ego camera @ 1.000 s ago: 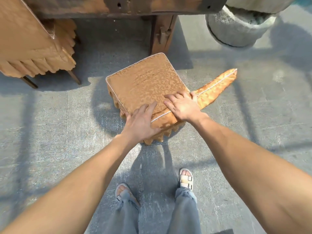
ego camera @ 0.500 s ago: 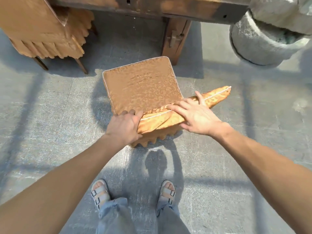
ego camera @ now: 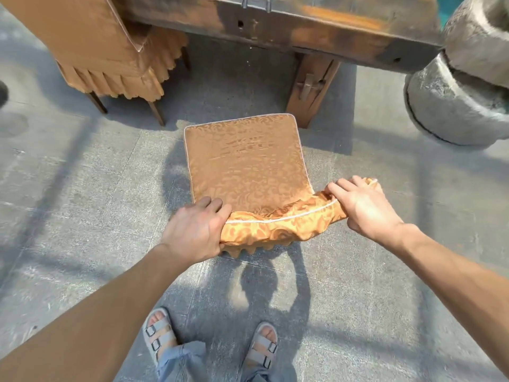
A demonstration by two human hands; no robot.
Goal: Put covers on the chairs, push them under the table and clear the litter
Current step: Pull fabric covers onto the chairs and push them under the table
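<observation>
Both the left hand [ego camera: 196, 232] and right hand [ego camera: 363, 205] clutch the bunched near edge of the patterned orange fabric chair cover [ego camera: 246, 168], its chair wholly hidden beneath, just before the dark wooden table [ego camera: 289, 26].

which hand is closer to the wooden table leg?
Right. The right hand grips the bunched cover end almost straight below the table leg, slightly to its right; the left hand holds the cover's other end, farther left of the leg.

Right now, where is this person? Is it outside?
Probably an outdoor patio or terrace: sunlit paved floor, a heavy wooden table, covered chairs, and a big stone pot.
</observation>
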